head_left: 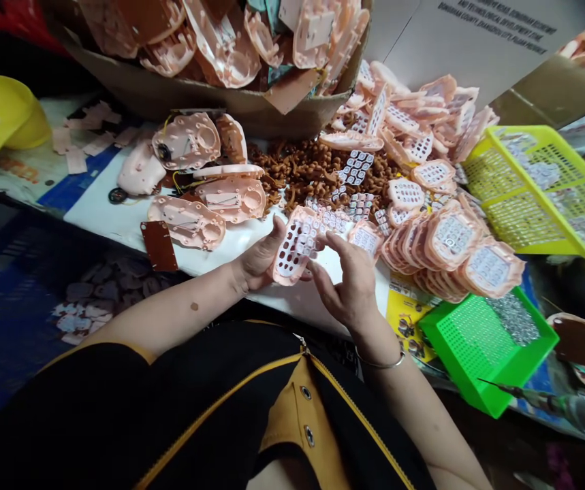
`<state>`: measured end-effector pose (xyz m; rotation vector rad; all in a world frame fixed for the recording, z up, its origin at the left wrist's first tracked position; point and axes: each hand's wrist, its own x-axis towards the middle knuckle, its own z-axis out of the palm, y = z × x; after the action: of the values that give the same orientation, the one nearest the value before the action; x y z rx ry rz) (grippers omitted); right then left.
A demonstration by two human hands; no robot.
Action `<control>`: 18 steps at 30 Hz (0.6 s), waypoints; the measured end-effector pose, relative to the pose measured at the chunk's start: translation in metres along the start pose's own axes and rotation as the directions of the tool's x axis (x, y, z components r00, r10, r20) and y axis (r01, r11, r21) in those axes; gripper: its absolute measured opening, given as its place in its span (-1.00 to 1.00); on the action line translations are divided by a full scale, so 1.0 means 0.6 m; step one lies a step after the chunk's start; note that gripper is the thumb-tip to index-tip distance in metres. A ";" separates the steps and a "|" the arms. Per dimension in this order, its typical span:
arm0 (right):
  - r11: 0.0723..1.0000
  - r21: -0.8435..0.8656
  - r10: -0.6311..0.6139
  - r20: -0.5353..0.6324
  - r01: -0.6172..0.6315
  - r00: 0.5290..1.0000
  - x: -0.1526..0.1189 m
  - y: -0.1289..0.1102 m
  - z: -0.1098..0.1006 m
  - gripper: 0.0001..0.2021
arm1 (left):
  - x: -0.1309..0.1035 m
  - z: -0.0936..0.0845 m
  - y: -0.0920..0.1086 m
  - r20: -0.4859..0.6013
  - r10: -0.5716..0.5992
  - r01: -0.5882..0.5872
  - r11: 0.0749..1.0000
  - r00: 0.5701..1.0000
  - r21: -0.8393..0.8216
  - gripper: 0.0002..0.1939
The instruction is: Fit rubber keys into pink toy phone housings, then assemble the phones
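Observation:
Near the middle of the table, my left hand (259, 264) grips a pale pink plastic shell (288, 257) by its left side, thumb along the edge. Rows of dark oval holes show on the shell's left part. A sheet of small white buttons (306, 233) covers its right part. My right hand (351, 282) is at the shell's right edge, its thumb and fingertips closing on the button sheet. Just beyond lie more button sheets (336, 219) and another shell fitted with buttons (365, 237). Fingertips partly hide where sheet and shell meet.
Stacked shells (450, 238) stand at right beside a yellow basket (542, 197) and a green basket (455, 354) of small metal parts. A screwdriver-like tool (552, 401) hangs nearby. Brown parts (302, 167) are heaped behind; wired shell halves (184, 221) lie left, below a full carton (272, 116).

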<state>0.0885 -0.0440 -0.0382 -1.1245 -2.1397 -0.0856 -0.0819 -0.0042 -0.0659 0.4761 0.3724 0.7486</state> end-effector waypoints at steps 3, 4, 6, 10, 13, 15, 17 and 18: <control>0.995 -0.102 -0.021 0.015 0.022 1.000 -0.001 0.000 0.007 -0.66 | 0.000 0.006 -0.002 0.007 0.009 -0.009 0.999 1.000 -0.045 -0.27; 0.990 -0.136 -0.042 0.013 0.043 0.999 -0.001 0.000 0.009 -0.74 | 0.000 0.007 -0.003 0.008 0.010 -0.010 0.998 1.000 -0.061 -0.29; 0.979 -0.182 -0.097 0.001 0.096 0.995 0.001 0.000 0.012 -0.81 | 0.001 0.006 -0.004 -0.001 0.019 -0.019 0.996 1.000 -0.082 -0.30; 0.970 -0.206 -0.138 -0.018 0.131 0.990 0.003 -0.006 0.017 -0.73 | 0.000 0.002 -0.006 -0.032 0.023 -0.024 0.999 0.999 -0.021 -0.28; 0.965 -0.238 -0.107 0.027 0.110 0.994 0.002 -0.011 0.019 -0.62 | -0.001 0.003 -0.008 -0.025 0.039 -0.038 0.999 0.999 0.035 -0.27; 0.954 -0.277 -0.100 0.073 0.116 0.992 -0.001 -0.012 0.020 -0.58 | -0.002 0.004 -0.008 -0.011 0.063 -0.062 0.997 0.998 0.049 -0.23; 0.941 -0.309 -0.115 0.096 0.139 0.989 -0.003 -0.010 0.019 -0.55 | -0.002 0.006 -0.008 -0.004 0.067 -0.067 0.996 0.998 0.051 -0.20; 0.937 -0.316 -0.130 0.086 0.151 0.988 -0.004 -0.009 0.018 -0.53 | -0.001 0.006 -0.007 -0.005 0.059 -0.058 0.997 0.998 0.046 -0.20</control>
<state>0.0791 -0.0449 -0.0465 -1.1651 -2.3187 -0.4872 -0.0783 -0.0084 -0.0654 0.5298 0.3837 0.7997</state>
